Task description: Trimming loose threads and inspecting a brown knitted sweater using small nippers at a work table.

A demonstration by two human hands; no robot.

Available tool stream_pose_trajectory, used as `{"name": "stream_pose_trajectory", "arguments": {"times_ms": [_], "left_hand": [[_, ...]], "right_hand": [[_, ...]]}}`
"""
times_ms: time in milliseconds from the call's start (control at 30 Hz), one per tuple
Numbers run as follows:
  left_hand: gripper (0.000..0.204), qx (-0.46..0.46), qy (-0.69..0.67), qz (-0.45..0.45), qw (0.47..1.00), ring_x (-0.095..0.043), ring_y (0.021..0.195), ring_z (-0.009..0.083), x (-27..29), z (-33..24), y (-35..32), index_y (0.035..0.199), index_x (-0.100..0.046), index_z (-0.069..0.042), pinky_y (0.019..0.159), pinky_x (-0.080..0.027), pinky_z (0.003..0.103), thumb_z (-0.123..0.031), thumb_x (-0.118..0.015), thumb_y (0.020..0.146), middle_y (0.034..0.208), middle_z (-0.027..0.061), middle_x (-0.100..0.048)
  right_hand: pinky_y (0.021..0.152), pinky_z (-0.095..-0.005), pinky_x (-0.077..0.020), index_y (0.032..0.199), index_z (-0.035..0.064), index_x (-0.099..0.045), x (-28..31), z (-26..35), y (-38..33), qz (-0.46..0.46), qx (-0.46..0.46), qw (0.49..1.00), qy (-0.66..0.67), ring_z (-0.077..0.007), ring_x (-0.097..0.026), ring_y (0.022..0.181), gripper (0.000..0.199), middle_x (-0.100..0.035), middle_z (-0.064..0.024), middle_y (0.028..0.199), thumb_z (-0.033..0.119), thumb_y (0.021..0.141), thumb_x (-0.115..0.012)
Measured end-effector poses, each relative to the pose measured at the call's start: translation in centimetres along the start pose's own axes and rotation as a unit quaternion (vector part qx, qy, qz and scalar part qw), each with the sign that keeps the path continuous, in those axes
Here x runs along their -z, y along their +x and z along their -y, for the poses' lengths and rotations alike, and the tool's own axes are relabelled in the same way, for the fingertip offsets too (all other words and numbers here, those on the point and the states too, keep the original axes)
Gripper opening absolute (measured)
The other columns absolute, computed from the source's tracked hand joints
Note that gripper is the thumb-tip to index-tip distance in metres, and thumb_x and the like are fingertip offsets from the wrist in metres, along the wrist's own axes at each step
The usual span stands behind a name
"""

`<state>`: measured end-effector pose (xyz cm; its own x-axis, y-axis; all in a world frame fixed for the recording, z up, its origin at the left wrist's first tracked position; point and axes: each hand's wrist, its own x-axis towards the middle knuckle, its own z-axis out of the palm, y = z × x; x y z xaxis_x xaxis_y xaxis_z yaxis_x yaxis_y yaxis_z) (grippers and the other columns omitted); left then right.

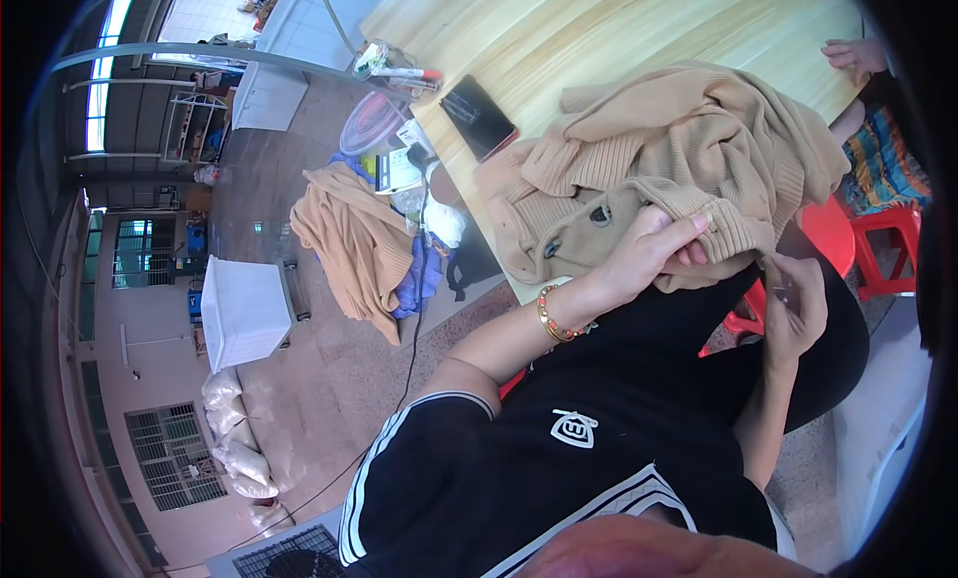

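Note:
A tan knitted sweater lies bunched over the near edge of the wooden table, with part of it hanging towards my lap. My left hand grips its ribbed edge, thumb on top and fingers curled beneath. At the right end of that same ribbed edge, my right hand has its fingertips pinched together. Whatever small thing sits between those fingertips is too small to make out. A small dark label or gap shows in the folds left of my left hand.
A phone and a bag of pens lie on the table. Left of it, another tan garment is heaped over purple cloth. Another person's hand rests at the far right, above red stools. A white bin stands farther left.

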<state>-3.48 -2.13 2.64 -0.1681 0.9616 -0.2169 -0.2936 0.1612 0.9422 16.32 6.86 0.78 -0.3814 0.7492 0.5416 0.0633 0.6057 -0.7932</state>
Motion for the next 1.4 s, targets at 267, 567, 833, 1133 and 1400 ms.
{"name": "stream_pose_trajectory", "arguments": {"times_ms": [267,567,833,1133,1400], "left_hand": [[0.032,-0.016,0.049,-0.057,0.997,-0.061,0.067,0.0143,0.0,-0.6,0.0,0.08,-0.064,-0.001,0.07,-0.049,0.029,-0.025,-0.051,0.097,0.071,0.0041,-0.063],[0.032,-0.002,-0.053,-0.004,0.999,-0.062,0.079,0.0195,0.1,0.4,0.7,0.101,-0.06,0.005,0.076,-0.048,0.032,-0.022,-0.044,0.1,0.089,0.0131,-0.066],[0.035,-0.014,-0.026,-0.001,1.0,-0.062,0.077,0.0125,0.1,0.4,0.8,0.093,-0.067,0.004,0.072,-0.045,0.024,-0.027,-0.05,0.097,0.083,0.0099,-0.068],[0.033,-0.024,-0.042,-0.011,0.999,-0.062,0.074,0.0115,-0.2,0.3,0.9,0.09,-0.068,0.003,0.07,-0.046,0.023,-0.027,-0.054,0.096,0.08,0.009,-0.069],[0.036,-0.03,-0.011,-0.022,0.999,-0.061,0.071,0.0105,-0.2,0.4,0.7,0.085,-0.067,0.002,0.069,-0.046,0.022,-0.03,-0.056,0.095,0.078,0.0084,-0.068]], "right_hand": [[0.086,-0.0251,-0.0475,0.119,0.0019,-0.057,-1.0,0.4,0.4,-0.012,-0.1,0.992,0.071,-0.0129,-0.06,0.1,0.046,-0.063,-0.007,0.107,0.004,0.077,-0.075],[0.061,-0.0236,-0.0482,0.11,0.0108,-0.067,-0.9,0.1,0.2,0.067,0.029,0.995,-0.072,-0.0131,-0.059,0.07,0.036,-0.06,-0.0021,0.082,0.011,0.074,-0.075],[0.056,-0.0286,-0.0478,0.099,0.0149,-0.071,-1.2,1.6,0.6,0.075,0.114,0.97,-0.203,-0.0176,-0.059,0.069,0.034,-0.06,-0.0001,0.081,0.012,0.066,-0.073],[0.052,-0.0287,-0.0433,0.098,0.0071,-0.068,-0.6,5.4,2.7,0.103,0.09,0.966,-0.219,-0.0186,-0.057,0.066,0.031,-0.055,-0.0041,0.081,0.008,0.068,-0.07],[0.052,-0.0285,-0.043,0.099,0.0077,-0.068,-0.9,5.3,2.4,0.096,0.102,0.965,-0.223,-0.0187,-0.057,0.065,0.031,-0.055,-0.0033,0.081,0.009,0.067,-0.07]]}}
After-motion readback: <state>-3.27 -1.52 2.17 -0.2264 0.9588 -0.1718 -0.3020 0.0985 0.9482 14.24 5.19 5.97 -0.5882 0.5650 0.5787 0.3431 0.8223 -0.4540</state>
